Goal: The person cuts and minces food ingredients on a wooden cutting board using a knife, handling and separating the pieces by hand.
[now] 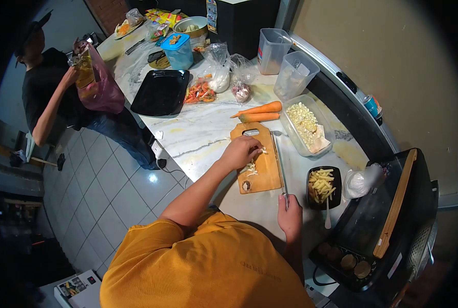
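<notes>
My right hand [290, 214] is wrapped round the handle of a long kitchen knife [279, 164], whose blade points away from me along the right edge of a wooden cutting board [264, 177]. Over the middle of the board, my left hand [241, 153] has its fingers curled together. Small pale pieces [249, 168] lie under and beside that hand, and a few show at its fingertips. What the fingers pinch is too small to name. Two carrots [259, 112] lie just beyond the board. A clear plastic container [304, 128] of chopped pale pieces stands to its right.
A black bowl of cut fries-like sticks [321, 186] and a black griddle [372, 215] are at right. Beyond are a black tray [161, 92], bagged vegetables [200, 93] and plastic pitchers [294, 74]. At left, another person [49, 87] holds a pink bag [103, 87].
</notes>
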Demonstrator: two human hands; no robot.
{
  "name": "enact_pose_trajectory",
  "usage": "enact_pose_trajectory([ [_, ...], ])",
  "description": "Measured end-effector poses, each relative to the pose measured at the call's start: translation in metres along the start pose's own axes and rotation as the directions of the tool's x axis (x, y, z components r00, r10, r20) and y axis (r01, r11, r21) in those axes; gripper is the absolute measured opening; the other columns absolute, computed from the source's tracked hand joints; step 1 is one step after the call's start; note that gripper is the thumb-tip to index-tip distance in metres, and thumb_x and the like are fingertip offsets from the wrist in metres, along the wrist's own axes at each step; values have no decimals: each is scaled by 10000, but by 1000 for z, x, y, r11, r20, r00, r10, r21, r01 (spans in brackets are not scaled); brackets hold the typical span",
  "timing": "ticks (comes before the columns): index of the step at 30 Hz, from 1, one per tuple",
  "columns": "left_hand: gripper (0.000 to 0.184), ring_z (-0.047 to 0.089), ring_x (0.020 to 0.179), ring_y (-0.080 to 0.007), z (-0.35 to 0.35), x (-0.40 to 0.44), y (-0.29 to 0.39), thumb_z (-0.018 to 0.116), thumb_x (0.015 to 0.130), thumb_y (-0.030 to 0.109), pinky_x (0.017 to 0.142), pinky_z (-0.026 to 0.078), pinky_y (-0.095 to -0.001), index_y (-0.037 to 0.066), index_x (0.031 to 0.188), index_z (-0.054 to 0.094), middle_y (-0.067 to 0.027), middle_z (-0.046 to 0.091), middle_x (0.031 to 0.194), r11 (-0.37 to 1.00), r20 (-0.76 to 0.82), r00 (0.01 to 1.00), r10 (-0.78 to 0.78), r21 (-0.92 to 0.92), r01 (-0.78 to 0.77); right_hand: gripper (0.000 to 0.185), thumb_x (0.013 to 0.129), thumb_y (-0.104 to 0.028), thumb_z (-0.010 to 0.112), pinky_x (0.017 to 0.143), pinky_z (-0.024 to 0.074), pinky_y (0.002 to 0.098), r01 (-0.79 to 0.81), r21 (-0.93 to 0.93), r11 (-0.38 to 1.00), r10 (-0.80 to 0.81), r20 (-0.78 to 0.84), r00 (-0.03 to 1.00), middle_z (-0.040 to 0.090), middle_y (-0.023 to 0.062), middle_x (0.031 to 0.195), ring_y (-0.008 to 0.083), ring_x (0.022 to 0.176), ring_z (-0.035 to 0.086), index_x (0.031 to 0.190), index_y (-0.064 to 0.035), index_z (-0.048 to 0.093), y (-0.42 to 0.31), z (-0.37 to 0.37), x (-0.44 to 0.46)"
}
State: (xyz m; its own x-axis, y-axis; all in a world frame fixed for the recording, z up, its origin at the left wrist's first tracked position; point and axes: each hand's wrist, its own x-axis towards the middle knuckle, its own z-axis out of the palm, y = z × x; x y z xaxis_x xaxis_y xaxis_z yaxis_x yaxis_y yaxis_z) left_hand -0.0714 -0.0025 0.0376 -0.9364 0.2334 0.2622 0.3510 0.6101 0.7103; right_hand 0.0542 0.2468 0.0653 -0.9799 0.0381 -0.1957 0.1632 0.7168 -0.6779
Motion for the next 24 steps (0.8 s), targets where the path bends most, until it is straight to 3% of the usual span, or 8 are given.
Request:
enact_pose_trajectory([
  [5, 128, 655, 910, -322, 2, 6, 2, 729, 840, 86, 815, 532, -413, 50, 961, 706, -121, 689, 894, 1000, -65, 998, 7, -25, -8, 321, 987, -332, 576, 714, 486, 497, 8, -15, 1000, -8, -2, 1000, 660, 218, 852, 442, 832, 638, 929, -17, 606, 3, 1, 2],
  [13, 181, 657, 935, -315, 10, 2, -9, 721, 828, 81, 844, 537, -404, 92, 1006, 751, -111, 707, 951, 995, -40, 995, 88, 42, -86, 311, 983, -325, 582, 711, 483, 497, 29, -24, 999, -30, -32, 999, 658, 210, 867, 438, 834, 636, 922, -22, 612, 12, 5, 4],
  [24, 163, 655, 928, -326, 2, 3, -4, 733, 822, 95, 847, 528, -419, 57, 980, 724, -119, 706, 923, 995, 26, 997, 74, 66, -76, 319, 985, -336, 577, 736, 488, 493, -29, -14, 999, 29, -5, 1000, 667, 211, 895, 438, 861, 639, 955, -23, 625, -1, -2, 1],
])
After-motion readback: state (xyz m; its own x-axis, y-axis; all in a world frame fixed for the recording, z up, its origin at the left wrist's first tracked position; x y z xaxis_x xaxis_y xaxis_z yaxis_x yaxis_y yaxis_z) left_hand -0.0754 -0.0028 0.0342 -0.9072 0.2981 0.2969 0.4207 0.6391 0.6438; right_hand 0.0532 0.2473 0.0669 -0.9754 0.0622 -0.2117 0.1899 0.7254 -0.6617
